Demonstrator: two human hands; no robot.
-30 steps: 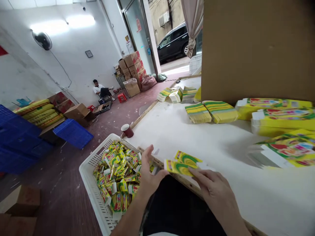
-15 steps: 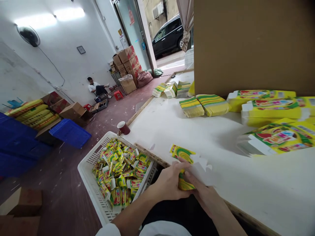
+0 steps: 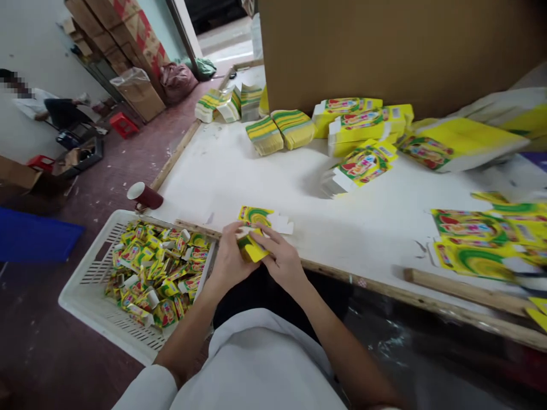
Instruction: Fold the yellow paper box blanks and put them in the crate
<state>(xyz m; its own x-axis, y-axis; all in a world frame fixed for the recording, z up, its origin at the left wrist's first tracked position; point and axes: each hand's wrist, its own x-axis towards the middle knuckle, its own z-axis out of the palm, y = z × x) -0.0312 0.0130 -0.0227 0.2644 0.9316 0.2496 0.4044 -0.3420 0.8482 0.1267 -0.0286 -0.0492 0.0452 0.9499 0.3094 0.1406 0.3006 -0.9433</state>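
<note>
Between both hands, at the table's near edge, is a small yellow-green carton [image 3: 253, 248], its yellow flap sticking out toward me. My left hand [image 3: 231, 256] wraps the carton's left side. My right hand [image 3: 280, 256] grips it from the right, fingers bent over its top. Just beyond them a flat, unfolded carton blank [image 3: 258, 216] lies on the white table [image 3: 205, 165], its white tabs pointing right. To the left of my hands, a white plastic basket [image 3: 92, 273] holds many small folded cartons [image 3: 158, 273].
A maroon mug [image 3: 146, 196] lies near the table corner. Stacks of flat cartons [image 3: 280, 131] and bundles [image 3: 363, 162] stand before a large brown cardboard sheet [image 3: 363, 51]. More blanks [image 3: 474, 228] and a wooden strip [image 3: 461, 290] are at right. A person [image 3: 47, 105] sits far left.
The view has swung right and down, so more of the right table shows. The carton in my hands has gone from a flatter piece with white tabs showing to a more boxy shape.
</note>
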